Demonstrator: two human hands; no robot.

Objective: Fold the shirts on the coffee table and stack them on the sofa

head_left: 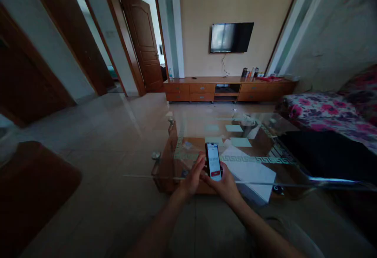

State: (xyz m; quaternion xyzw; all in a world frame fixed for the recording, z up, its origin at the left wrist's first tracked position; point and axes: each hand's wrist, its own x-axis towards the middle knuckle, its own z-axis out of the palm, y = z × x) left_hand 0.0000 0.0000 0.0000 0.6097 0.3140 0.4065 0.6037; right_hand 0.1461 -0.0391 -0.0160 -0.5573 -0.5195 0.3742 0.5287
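A smartphone [213,160] with a lit screen stands upright over the near edge of a glass coffee table [188,156]. My right hand [226,182] is wrapped around the phone's lower part from the right and behind. My left hand [193,175] rests against the phone's left edge, fingers curled towards the screen. Both forearms reach in from the bottom of the view.
White papers [250,169] lie on the table right of the phone. A floral sofa [326,112] stands at the right. A low wooden TV cabinet [203,88] with a wall TV [231,37] is at the far wall. A dark chair seat [32,187] sits at the left. Open tiled floor lies left of the table.
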